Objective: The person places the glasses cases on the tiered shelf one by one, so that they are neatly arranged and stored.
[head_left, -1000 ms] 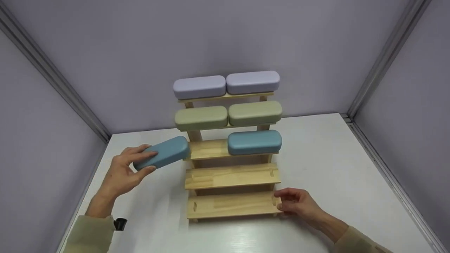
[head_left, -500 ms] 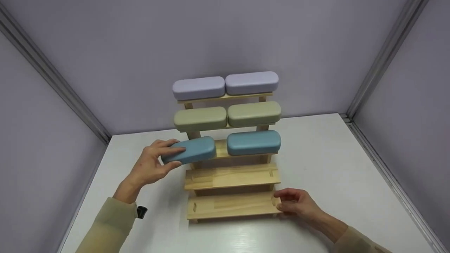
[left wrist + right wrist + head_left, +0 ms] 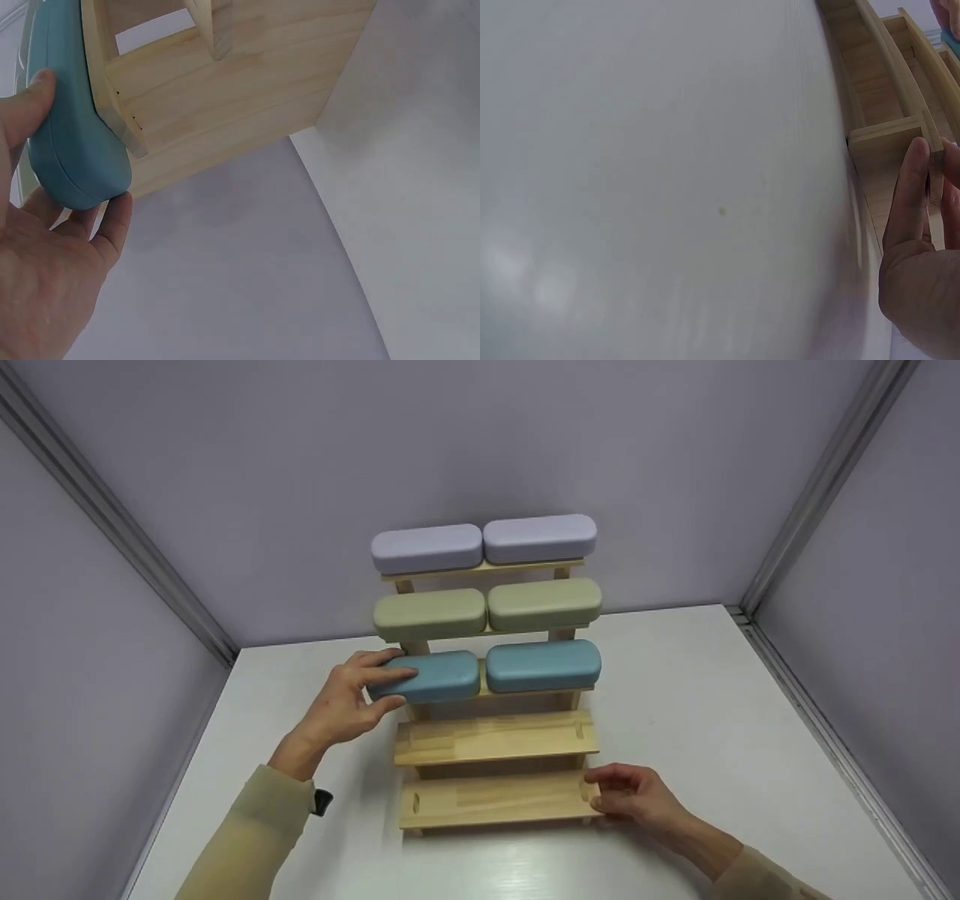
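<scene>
A blue glasses case point(image 3: 442, 675) lies at the left end of the middle shelf of a wooden tiered rack point(image 3: 495, 739). My left hand point(image 3: 349, 697) grips its left end, thumb at the front and fingers over the top and back. In the left wrist view the same blue case point(image 3: 71, 112) sits against the shelf edge. A second blue case point(image 3: 544, 666) is to its right, a narrow gap between them. My right hand point(image 3: 637, 793) pinches the right end of the lowest shelf; in the right wrist view the thumb point(image 3: 911, 180) presses that board's end.
Two green cases point(image 3: 430, 613) fill the shelf above, and two lavender cases point(image 3: 427, 549) the top one. The two lowest shelves are bare wood. The rack stands on a white table point(image 3: 697, 720), with grey panels point(image 3: 480, 442) behind and at both sides.
My left hand has carried the blue case rightward onto the middle shelf, and the case has turned from slanted to nearly in line with its neighbour. The right hand has stayed put.
</scene>
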Tool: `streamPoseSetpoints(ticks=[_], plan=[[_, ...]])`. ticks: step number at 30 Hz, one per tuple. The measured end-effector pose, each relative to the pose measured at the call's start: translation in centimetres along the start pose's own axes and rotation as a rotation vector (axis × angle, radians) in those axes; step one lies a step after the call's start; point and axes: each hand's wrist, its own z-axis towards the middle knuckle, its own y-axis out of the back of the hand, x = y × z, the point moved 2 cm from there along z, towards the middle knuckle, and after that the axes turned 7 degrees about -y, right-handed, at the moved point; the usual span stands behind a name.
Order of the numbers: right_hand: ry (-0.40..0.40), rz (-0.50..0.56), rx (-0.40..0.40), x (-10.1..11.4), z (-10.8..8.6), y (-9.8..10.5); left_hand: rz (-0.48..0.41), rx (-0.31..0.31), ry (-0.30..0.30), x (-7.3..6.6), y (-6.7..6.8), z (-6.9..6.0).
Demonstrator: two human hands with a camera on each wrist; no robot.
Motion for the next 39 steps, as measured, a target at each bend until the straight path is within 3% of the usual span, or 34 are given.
streamPoseSetpoints(ticks=[10,25,39], plan=[[0.013,-0.006,0.011,0.0,-0.1,0.2,0.052,-0.084,-0.059,-0.2,-0.5,0.1],[0.001,-0.015,-0.012,0.2,0.1,0.5,0.036,-0.086,-0.041,-0.2,-1.0,0.6],[0.003,0.01,-0.01,0.0,0.0,0.5,0.054,-0.111,-0.064,-0.3,-1.5,0.6]])
